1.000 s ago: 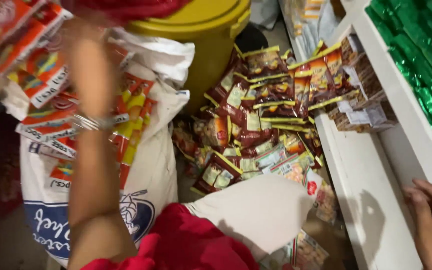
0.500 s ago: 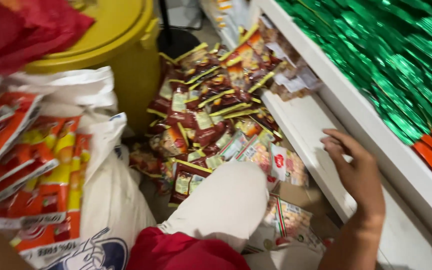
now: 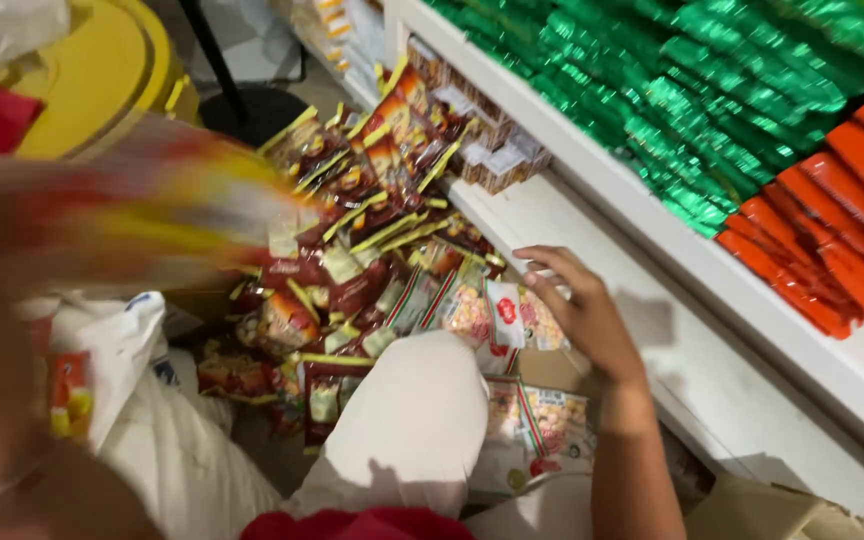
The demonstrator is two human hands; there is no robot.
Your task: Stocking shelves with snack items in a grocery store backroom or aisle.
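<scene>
While packets (image 3: 352,250) lie just beside, right hand (image 3: 577,305) on shelf edge (image 3: 612,380)

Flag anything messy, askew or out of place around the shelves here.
The brown and yellow snack packets lie in a loose heap on the floor, tilted every way, unlike the neat green packets and orange packets on the shelf. Right hand rests beside the heap.

White shelving unit (image 3: 712,270) stocked with green and orange packets, yellow lidded bin (image 3: 82,80), bright indoor light

Only 1 view, from a head-worn camera, looks steeply down and forward. It sits close above the person's bent knee (image 3: 407,420), facing a low white shelf (image 3: 652,330) and the packets piled on the floor (image 3: 352,250).
</scene>
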